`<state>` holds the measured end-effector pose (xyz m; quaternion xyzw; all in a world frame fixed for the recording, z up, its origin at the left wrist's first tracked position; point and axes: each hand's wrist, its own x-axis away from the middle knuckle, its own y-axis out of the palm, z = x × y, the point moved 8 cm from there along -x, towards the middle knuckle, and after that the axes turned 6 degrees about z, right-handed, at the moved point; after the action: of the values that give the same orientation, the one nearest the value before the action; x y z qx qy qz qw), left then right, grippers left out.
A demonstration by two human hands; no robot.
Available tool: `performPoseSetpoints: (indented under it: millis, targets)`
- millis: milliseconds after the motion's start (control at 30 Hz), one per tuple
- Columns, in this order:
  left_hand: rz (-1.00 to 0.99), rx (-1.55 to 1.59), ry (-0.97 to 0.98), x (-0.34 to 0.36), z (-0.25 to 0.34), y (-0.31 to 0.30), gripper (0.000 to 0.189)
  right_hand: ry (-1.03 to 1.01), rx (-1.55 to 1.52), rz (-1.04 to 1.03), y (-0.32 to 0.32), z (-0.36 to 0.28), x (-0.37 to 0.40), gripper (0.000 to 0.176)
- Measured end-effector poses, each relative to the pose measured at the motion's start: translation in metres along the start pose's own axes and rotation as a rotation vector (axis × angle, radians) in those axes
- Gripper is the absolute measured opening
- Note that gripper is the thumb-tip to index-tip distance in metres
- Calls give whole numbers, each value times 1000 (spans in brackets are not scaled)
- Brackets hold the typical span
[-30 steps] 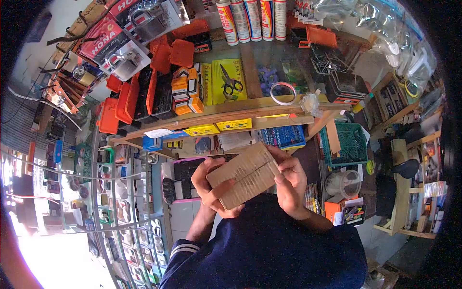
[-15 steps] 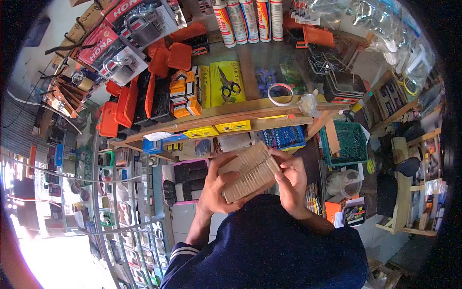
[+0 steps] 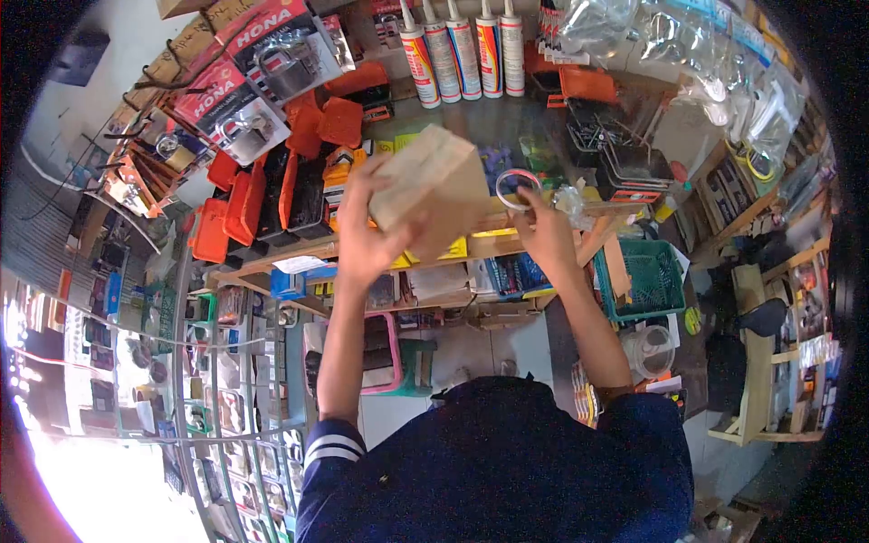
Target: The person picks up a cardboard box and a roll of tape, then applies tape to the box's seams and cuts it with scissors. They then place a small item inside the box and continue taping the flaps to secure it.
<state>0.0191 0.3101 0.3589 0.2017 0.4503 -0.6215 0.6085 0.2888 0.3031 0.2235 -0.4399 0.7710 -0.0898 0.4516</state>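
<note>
Raised from in front of the chest and carried forward, the cardboard box [image 3: 434,185] is now over the front edge of the worktop [image 3: 498,118], and the right hand [image 3: 546,237] has let go of it. Its long axis runs on a slant, from near left to far right — the far end points away from the person — and the box is tilted, one paler side up and a shadowed side turned to the right; motion blurs its edges. The left hand [image 3: 369,240] holds it alone, clasped around the left side, thumb on the near side, with the forearm rising almost straight from the striped sleeve [image 3: 335,445]. Slanting up and leftward, the right forearm brings bent fingers to the lower right of the tape roll [image 3: 501,188] — whether they grip it, I cannot tell.
</note>
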Motion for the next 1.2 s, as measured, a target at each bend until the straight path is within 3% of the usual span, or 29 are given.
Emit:
performPoseSetpoints:
  millis: [33, 133, 200, 267, 367, 433, 533, 600, 667, 733, 833, 933, 967, 1133, 1200]
  targets:
    - [12, -3, 12, -16, -12, 6, 52, 55, 66, -80, 6, -1, -4, 26]
    - [-43, -124, 85, -35, -44, 30, 52, 117, -41, -89, 5, 5, -3, 20]
    - [-149, -179, 5, -36, -67, 47, 51, 132, -181, -17, -10, -3, 4, 17]
    - [-179, -158, -28, -33, -80, 53, 53, -79, -380, 115, -48, -36, 5, 15]
    - [-248, -347, 52, -27, -77, 53, 64, -251, -300, 113, -83, -56, 11, 18]
    - [-209, -437, 119, -29, -64, 48, 66, -453, -275, 126, -101, -76, 17, 30]
    - [-132, -562, 197, -33, -17, 35, 67, -574, -245, 103, -116, -93, 25, 35]
    - [-99, -134, 106, -22, 18, 24, 62, -584, -208, 88, -125, -108, 26, 40]
    - [-203, 127, -2, 0, 55, 21, 61, -673, -210, 71, -127, -122, 29, 40]
    - [-185, 301, -103, 15, 88, 23, 57, -705, -229, 22, -128, -131, 28, 37]
    - [-174, 45, 71, 22, 115, 15, 33, -655, -277, 7, -129, -153, 21, 29]
    - [-139, 67, -42, 30, 110, 2, 31, -804, -276, -6, -134, -167, 21, 29]
    - [-73, 78, 28, 31, 112, -2, 30, -846, -260, -21, -134, -169, 24, 30]
    - [-112, 30, -7, 42, 115, -14, 26, -853, -440, 30, -143, -183, 21, 35]
    - [-72, 77, 71, 43, 121, -18, 22, -775, -621, -2, -144, -179, 17, 36]
